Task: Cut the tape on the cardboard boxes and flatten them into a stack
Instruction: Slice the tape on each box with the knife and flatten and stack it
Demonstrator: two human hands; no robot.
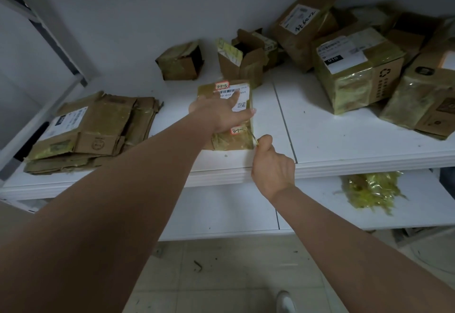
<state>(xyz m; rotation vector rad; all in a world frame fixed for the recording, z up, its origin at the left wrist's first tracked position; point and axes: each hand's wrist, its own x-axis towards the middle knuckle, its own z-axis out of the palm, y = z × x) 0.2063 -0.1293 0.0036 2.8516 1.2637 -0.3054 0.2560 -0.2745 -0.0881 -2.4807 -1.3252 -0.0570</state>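
Note:
A flat, tape-covered cardboard box (234,140) with a white barcode label lies near the front of the white shelf (344,145). My left hand (221,113) presses flat on top of it with fingers spread. At the box's near right corner my right hand (272,165) is curled around a small thin blade (253,138) whose tip touches the box's edge. To the left sits a stack of flattened boxes (91,130).
Several taped and opened boxes (357,71) crowd the back and right of the shelf; two small ones (181,60) stand behind the work box. A heap of yellowish tape scraps (371,189) lies on the lower shelf. Tiled floor is below.

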